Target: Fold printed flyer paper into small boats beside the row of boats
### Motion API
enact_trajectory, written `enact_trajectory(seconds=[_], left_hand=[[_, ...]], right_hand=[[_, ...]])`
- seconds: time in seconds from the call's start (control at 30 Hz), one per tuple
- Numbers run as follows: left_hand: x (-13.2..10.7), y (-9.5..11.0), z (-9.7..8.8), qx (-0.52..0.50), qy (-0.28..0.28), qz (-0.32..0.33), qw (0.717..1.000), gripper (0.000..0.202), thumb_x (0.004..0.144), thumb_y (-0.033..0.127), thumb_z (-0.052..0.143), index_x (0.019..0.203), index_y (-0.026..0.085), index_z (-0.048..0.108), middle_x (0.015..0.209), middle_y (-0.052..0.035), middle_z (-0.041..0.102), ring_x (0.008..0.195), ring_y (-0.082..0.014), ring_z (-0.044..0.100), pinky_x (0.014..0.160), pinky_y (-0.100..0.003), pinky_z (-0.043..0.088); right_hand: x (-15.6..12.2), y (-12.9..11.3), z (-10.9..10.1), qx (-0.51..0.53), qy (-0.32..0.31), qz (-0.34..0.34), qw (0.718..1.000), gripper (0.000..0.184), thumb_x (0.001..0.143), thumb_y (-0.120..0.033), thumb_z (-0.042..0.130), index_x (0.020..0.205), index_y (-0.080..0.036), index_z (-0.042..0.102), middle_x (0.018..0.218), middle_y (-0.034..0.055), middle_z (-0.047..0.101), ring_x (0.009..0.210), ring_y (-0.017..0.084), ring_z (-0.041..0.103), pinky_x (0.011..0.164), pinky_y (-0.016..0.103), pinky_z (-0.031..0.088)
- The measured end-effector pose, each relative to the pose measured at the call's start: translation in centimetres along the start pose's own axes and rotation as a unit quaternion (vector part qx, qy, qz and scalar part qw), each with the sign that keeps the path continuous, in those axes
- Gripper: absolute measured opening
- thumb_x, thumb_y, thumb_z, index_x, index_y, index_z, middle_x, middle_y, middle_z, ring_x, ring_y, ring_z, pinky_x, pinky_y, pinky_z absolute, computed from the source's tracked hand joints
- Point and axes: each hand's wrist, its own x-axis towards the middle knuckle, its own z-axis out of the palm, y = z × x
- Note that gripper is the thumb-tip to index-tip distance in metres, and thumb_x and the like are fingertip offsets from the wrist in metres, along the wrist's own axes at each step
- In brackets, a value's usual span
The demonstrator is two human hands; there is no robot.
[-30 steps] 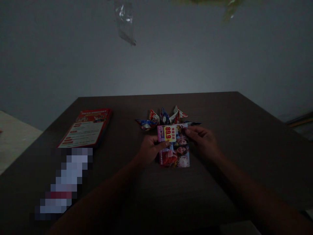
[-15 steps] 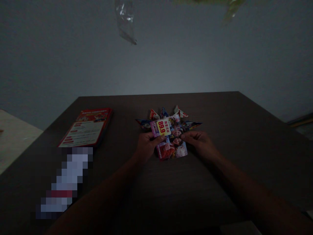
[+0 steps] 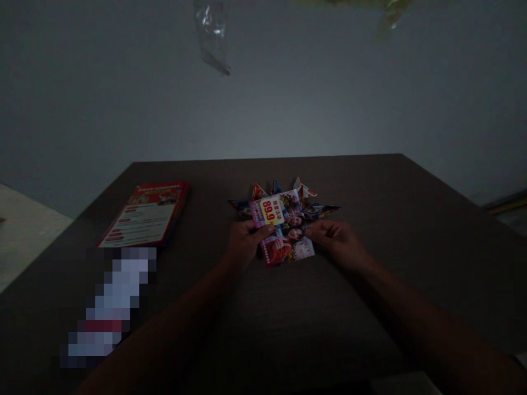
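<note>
left hand (image 3: 242, 245): pinched printed flyer sheet (image 3: 282, 227) at left edge
right hand (image 3: 335, 238): fingers gripped its right edge
behind: folded paper shapes (image 3: 284, 198)

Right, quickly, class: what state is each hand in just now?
Left hand: closed, pinching the left edge of the folded leaflet.
Right hand: closed, pinching the same leaflet's right edge.

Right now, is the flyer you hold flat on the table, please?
Tilted: left hand and right hand pinch the flyer, its far edge overlapping the folded papers.

Very dim, underexposed; soft grain; corners darkened, edges stretched.
</note>
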Motion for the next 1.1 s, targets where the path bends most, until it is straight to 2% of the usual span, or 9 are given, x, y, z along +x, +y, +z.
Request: enact_trajectory(seconds=[0.23,0.47,0.6,0.77,1.1], left_hand=[[0.21,0.06,-0.23,0.006,0.012,0.012,1.0,0.028,0.063,0.031,0.078,0.085,0.013,0.074,0.077,-0.0049,0.074,0.061,-0.0156,0.065,0.057,-0.025,0.052],[0.33,0.19,-0.35,-0.001,0.025,0.016,1.0,0.029,0.061,0.033,0.079,0.082,0.013,0.075,0.077,-0.0056,0.074,0.063,-0.0166,0.066,0.058,-0.025,0.053],[0.45,0.08,-0.43,-0.007,0.028,0.01,1.0,0.03,0.061,0.034,0.079,0.082,0.012,0.074,0.074,-0.0059,0.073,0.059,-0.0161,0.065,0.055,-0.025,0.053],[0.71,-0.35,-0.59,-0.026,0.026,0.01,0.999,0.033,0.061,0.034,0.079,0.086,0.013,0.074,0.076,-0.0059,0.074,0.061,-0.0166,0.066,0.06,-0.027,0.054],[0.59,-0.44,-0.49,-0.038,0.021,0.005,0.999,0.032,0.062,0.034,0.079,0.087,0.013,0.074,0.079,-0.0067,0.074,0.062,-0.0162,0.066,0.058,-0.027,0.055]], right_hand=[[0.06,0.08,0.0,-0.001,-0.001,0.0,1.0,0.034,0.071,-0.046,0.071,0.081,-0.014,0.07,0.07,0.0043,0.067,0.055,0.011,0.053,0.05,0.024,0.038],[-0.12,-0.35,0.19,-0.017,0.012,0.013,1.0,0.037,0.065,-0.047,0.074,0.078,-0.013,0.067,0.06,0.0011,0.061,0.047,0.008,0.046,0.043,0.021,0.032],[-0.14,-0.24,0.1,-0.015,0.004,0.014,1.0,0.035,0.065,-0.045,0.075,0.077,-0.013,0.066,0.063,0.0024,0.064,0.048,0.009,0.05,0.044,0.022,0.036],[-0.19,-0.17,-0.03,-0.018,-0.007,0.032,0.999,0.03,0.065,-0.041,0.075,0.078,-0.015,0.066,0.068,0.0045,0.068,0.056,0.014,0.061,0.05,0.024,0.043],[-0.21,-0.3,-0.11,0.012,-0.012,0.042,0.999,0.03,0.064,-0.04,0.077,0.078,-0.015,0.066,0.068,0.0034,0.068,0.057,0.014,0.062,0.052,0.025,0.045]])
